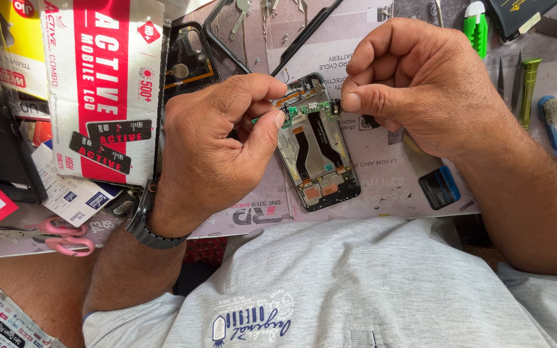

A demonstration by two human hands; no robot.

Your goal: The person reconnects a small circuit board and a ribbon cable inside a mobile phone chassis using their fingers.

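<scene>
Both your hands, left hand [217, 145] and right hand [414, 80], pinch the small green board [311, 108] at the opened phone's [317, 158] 12 o'clock end, phone running 12-to-6.

I see a cluttered workbench [381, 174] under bright, even light, its pale printed mat [356, 58] covering the surface.
</scene>
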